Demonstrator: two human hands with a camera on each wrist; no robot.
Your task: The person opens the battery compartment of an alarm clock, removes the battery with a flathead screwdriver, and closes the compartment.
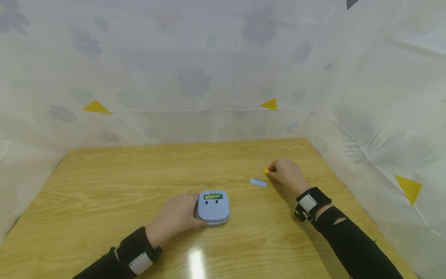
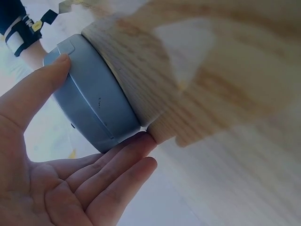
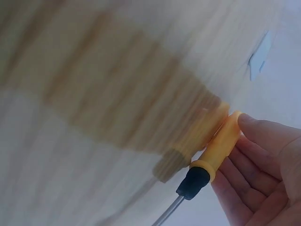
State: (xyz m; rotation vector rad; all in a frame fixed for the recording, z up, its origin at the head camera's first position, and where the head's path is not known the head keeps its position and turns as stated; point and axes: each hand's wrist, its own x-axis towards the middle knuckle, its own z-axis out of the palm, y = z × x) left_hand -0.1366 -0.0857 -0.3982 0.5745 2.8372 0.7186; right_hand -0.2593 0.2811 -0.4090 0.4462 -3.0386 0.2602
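On the table sits a light blue rounded-square device point(image 1: 213, 213), its battery slot uncovered and a green-and-gold battery point(image 1: 213, 196) lying inside. Two dark round spots show below that slot. My left hand point(image 1: 178, 214) grips the device from the left, the thumb on the near side and the fingers along the other side. Farther right, my right hand point(image 1: 287, 175) pinches a screwdriver point(image 3: 220, 149) by its yellow handle, close over the tabletop. Its black collar and thin metal shaft show in the right wrist view; the tip is out of frame. A small light blue battery cover point(image 1: 258, 182) lies just left of the right hand.
The wood-grain table point(image 1: 139, 166) meets a pale flower-patterned sheet point(image 1: 191, 69) at the back, with more sheeting along the right side. Yellow triangles point(image 1: 269, 104) are fixed to the sheeting. Both wrists carry black straps point(image 1: 313, 202).
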